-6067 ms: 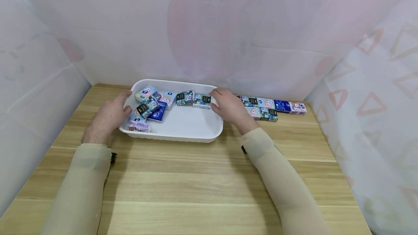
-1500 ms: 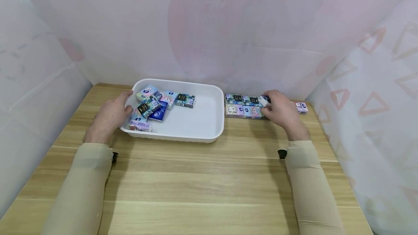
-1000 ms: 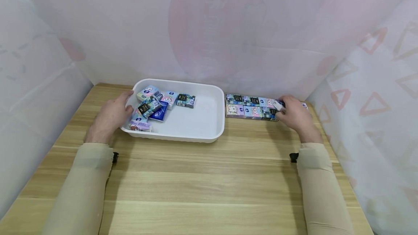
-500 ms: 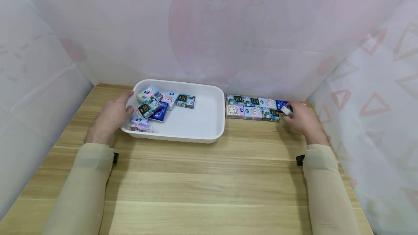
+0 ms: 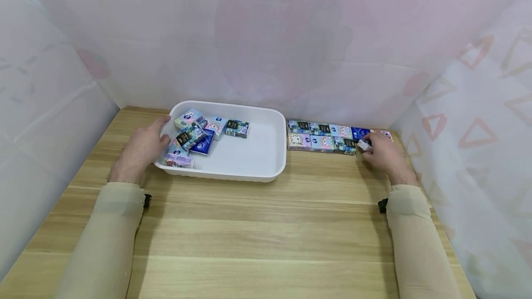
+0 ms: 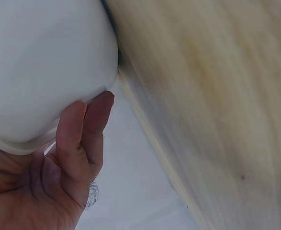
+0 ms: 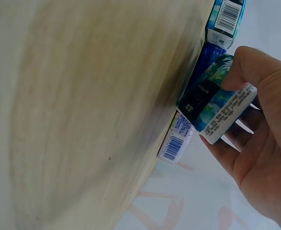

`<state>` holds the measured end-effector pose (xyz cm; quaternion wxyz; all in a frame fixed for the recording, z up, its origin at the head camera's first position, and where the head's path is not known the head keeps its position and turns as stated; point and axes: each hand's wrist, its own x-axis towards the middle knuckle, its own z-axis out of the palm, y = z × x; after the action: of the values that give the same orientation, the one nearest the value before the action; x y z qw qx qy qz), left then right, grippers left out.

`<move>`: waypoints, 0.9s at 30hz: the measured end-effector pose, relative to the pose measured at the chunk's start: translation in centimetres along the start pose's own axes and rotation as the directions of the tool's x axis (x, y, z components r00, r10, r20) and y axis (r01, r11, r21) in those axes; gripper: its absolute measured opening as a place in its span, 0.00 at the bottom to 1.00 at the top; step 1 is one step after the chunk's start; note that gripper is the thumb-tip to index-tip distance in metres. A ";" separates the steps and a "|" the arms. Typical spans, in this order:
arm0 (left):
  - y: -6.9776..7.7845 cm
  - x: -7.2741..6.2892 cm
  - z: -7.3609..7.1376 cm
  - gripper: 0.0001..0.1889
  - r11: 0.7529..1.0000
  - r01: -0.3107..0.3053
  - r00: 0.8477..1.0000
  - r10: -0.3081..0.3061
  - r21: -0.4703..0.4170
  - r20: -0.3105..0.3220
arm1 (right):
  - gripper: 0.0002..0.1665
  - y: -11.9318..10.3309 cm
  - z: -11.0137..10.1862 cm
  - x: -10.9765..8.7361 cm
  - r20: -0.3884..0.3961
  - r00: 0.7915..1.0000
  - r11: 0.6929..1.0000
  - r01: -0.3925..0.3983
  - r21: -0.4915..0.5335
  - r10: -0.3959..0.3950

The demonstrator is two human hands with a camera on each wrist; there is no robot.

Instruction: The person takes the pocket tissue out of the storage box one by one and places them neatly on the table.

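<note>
My left hand (image 5: 139, 151) grips the left end of a white plastic tray (image 5: 281, 151); in the left wrist view the fingers (image 6: 72, 127) lie against its outer wall. My right hand (image 5: 388, 157) pinches a small pocket tissue pack (image 5: 365, 145) between thumb and fingers. In the right wrist view this tissue pack (image 7: 209, 98) shows a dark green-blue floral print and is tilted, its lower corner close over the table. It is at the right end of the front row, beside a floral tissue pack (image 5: 344, 146) and in front of a dark blue tissue pack (image 5: 359, 133).
Two rows of tissue packs lie along the back wall, right of the tray, with a pastel pack (image 5: 299, 141) at the front row's left end. Inside the tray are several loose packs, among them a floral one (image 5: 237, 128). The wooden table (image 5: 249, 234) meets cloth walls.
A floral tissue pack from the tray's right side is now in my right hand, which has moved right, past the rows' packs, and come down. My left hand has stayed on the tray.
</note>
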<state>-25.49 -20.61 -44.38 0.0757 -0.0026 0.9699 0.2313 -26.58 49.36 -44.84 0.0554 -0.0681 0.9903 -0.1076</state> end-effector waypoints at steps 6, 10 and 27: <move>0.0 0.0 0.0 0.38 1.000 0.004 1.000 -0.004 -0.004 0.010 | 0.33 0.0 0.3 0.1 -0.004 1.000 1.000 0.029 0.003 -0.029; 0.0 0.1 0.0 0.38 1.000 0.004 1.000 -0.004 -0.001 0.007 | 0.32 -0.1 0.4 0.2 -0.011 0.999 0.999 0.049 0.008 -0.048; 0.0 0.0 0.0 0.38 1.000 0.011 1.000 -0.011 0.005 0.008 | 0.33 -0.3 0.5 0.1 0.007 0.997 0.997 0.076 -0.005 -0.076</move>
<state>-25.51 -20.59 -44.33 0.0810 -0.0070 0.9701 0.2286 -26.57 48.92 -45.31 0.0547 -0.1062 0.9871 -0.1070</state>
